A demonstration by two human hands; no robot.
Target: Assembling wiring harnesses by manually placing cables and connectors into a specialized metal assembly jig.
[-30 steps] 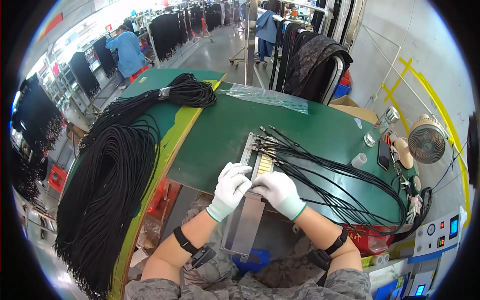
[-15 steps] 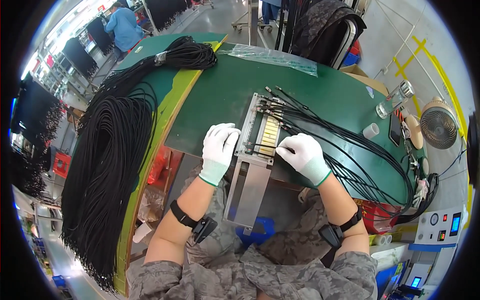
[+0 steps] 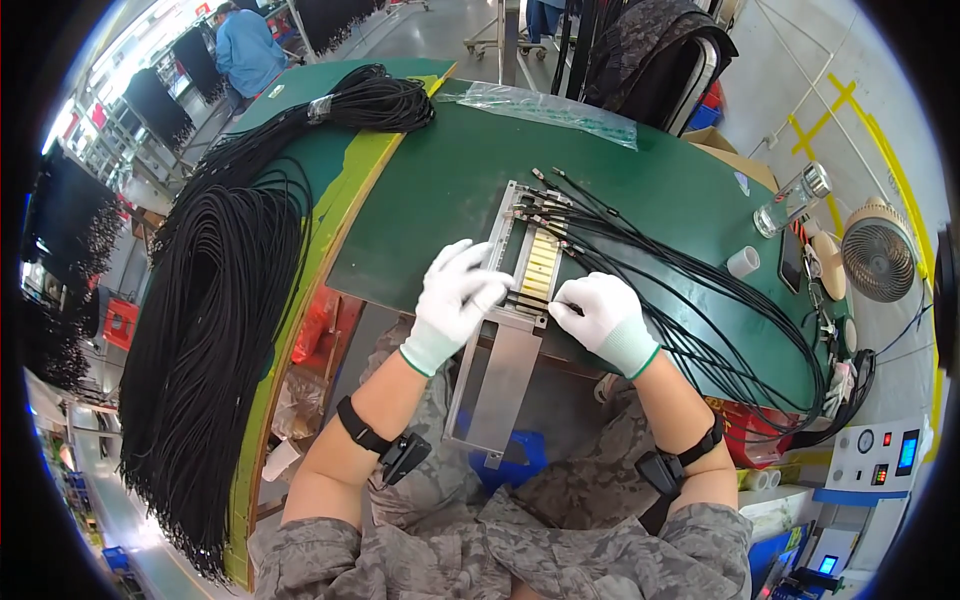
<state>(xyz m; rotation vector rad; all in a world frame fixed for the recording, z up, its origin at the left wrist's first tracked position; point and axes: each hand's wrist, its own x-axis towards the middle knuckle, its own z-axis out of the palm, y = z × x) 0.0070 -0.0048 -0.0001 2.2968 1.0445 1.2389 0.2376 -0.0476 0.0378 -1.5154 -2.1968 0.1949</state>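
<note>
Compared with a moment ago, the left hand point(image 3: 455, 300) has moved onto the near end of the metal jig point(image 3: 520, 270) with fingers loosely spread, while the right hand point(image 3: 603, 318) now pinches a black cable point(image 3: 690, 300) there, so another cable seems being seated.

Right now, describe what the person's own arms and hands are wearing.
The left hand and right hand each wear a white knit glove with a green-edged cuff. Each forearm carries a black strap with a small black device near the wrist. The sleeves are grey camouflage fabric, pushed up above the elbows.
</note>
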